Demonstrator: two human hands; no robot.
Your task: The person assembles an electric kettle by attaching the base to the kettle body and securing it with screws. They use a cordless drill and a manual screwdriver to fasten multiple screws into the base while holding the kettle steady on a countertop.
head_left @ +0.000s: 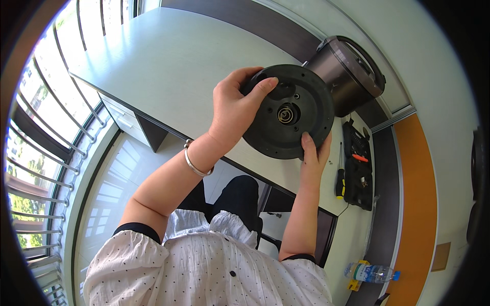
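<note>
Both my hands hold up a round black disc-shaped part [316,109] above the desk, tilted so one flat face is toward me. Small holes dot that face, and a coil spring sits in its central opening. My left hand [237,104] grips the upper left rim, its thumb lying across the face and its fingers mostly hidden behind. At the lower right rim, my right hand [315,152] pinches the edge with the thumb in front. Just beyond the disc stands a dark brown rice cooker [343,74] with a handle.
A white desk [168,56] extends ahead and along my right. On its right part lie a black tool case [358,168], a yellow-and-black screwdriver [340,183] and tiny loose pieces. A water bottle [376,274] is at the lower right. A barred window [41,153] is on the left.
</note>
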